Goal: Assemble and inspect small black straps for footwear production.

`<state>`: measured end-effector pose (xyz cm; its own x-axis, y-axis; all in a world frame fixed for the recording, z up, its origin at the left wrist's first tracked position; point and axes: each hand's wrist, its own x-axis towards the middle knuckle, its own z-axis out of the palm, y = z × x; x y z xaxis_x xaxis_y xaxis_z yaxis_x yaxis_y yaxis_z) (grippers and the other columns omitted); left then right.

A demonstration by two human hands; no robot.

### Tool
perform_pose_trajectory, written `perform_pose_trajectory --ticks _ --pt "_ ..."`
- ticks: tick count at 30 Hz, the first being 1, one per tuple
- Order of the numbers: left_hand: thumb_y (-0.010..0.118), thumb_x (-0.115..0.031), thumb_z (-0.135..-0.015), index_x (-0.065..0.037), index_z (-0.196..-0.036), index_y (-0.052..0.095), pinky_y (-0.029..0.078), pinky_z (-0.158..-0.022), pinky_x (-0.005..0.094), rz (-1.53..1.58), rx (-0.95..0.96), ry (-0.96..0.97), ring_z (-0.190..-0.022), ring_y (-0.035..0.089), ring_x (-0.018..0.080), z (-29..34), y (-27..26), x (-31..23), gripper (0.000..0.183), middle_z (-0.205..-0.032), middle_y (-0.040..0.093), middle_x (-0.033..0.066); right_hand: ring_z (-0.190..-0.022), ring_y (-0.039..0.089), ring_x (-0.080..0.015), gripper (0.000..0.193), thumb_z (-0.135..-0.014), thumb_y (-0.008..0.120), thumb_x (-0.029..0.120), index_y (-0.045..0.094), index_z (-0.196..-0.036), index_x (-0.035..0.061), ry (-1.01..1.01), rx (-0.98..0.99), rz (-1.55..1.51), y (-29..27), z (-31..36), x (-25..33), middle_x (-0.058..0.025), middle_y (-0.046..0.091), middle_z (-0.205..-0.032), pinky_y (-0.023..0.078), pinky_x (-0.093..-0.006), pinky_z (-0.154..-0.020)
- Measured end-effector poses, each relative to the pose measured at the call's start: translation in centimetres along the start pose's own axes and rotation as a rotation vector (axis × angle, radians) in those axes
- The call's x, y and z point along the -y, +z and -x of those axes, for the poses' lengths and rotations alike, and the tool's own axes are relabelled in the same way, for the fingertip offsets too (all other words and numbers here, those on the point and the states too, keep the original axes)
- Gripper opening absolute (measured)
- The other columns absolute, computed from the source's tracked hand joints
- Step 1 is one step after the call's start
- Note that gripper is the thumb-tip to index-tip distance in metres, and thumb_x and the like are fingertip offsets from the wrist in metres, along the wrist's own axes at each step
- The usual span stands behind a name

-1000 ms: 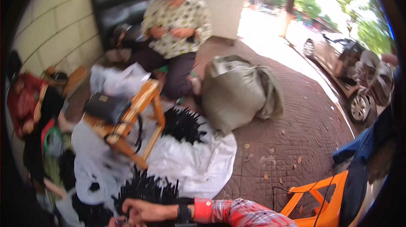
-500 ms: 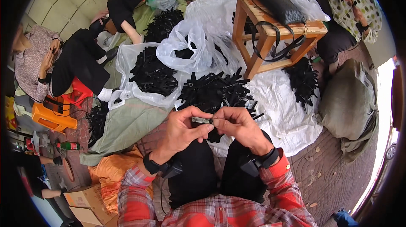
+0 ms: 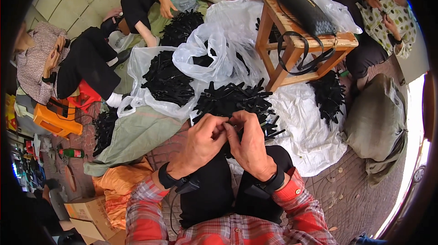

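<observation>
Whatever the left hand [image 3: 200, 142] and right hand [image 3: 248, 144] pinch between them is mostly hidden by the fingers; only a sliver of a small black piece [image 3: 229, 125] shows at the fingertips, just above the knees. Both hands curl inward, knuckles up, thumbs meeting. Right behind them lies a pile of black clips [image 3: 237, 101] on a white plastic sheet [image 3: 310, 135]. A brown cardboard box [image 3: 89, 210] sits at lower left, partly cut off.
</observation>
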<state>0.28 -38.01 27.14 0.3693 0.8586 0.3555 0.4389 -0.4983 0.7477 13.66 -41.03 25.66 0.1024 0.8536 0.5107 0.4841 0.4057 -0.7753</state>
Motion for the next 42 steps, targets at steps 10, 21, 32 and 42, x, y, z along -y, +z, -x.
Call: perform_pose_trajectory --ticks 10,21,32,42 --pt "0.068 0.002 -0.074 -0.001 -0.093 0.059 0.047 -0.052 0.0216 0.163 -0.033 -0.169 -0.062 0.058 0.0092 0.5 0.6 -0.2 0.021 -0.075 0.060 0.0065 -0.069 0.057 -0.0121 0.037 -0.086 0.058 0.002 0.036 -0.115 -0.0029 0.451 0.001 -0.399 -0.1 0.3 0.0 -0.0114 0.060 -0.086 0.046 -0.0239 -0.059" --pt "0.064 -0.003 -0.082 0.001 -0.100 0.060 0.044 -0.051 0.0192 0.470 -0.027 -0.133 -0.063 0.056 0.0065 1.5 0.9 0.0 0.018 -0.079 0.060 0.0041 -0.061 0.059 -0.0133 0.039 -0.081 0.064 -0.001 0.044 -0.114 -0.0076 0.783 -0.052 -1.154 -1.2 -0.4 -0.7 -0.0081 0.061 -0.078 0.048 -0.0240 -0.055" --pt "0.058 -0.003 -0.086 0.000 -0.103 0.062 0.045 -0.053 0.0194 0.424 -0.082 -0.302 -0.062 0.056 0.0060 1.2 1.2 -1.7 0.018 -0.080 0.059 0.0044 -0.065 0.062 -0.0167 0.040 -0.080 0.065 0.000 0.043 -0.113 -0.0089 0.780 -0.029 -1.160 -1.7 -0.5 -1.1 -0.0109 0.062 -0.079 0.054 -0.0273 -0.057" --pt "0.059 -0.001 -0.083 -0.002 -0.098 0.064 0.044 -0.053 0.0222 0.216 -0.097 -0.234 -0.060 0.055 0.0090 1.2 1.0 -1.7 0.016 -0.076 0.057 0.0052 -0.063 0.063 -0.0174 0.033 -0.080 0.064 -0.001 0.046 -0.106 -0.0063 0.774 -0.012 -1.085 -1.9 -0.6 -0.5 -0.0109 0.062 -0.077 0.055 -0.0271 -0.058"
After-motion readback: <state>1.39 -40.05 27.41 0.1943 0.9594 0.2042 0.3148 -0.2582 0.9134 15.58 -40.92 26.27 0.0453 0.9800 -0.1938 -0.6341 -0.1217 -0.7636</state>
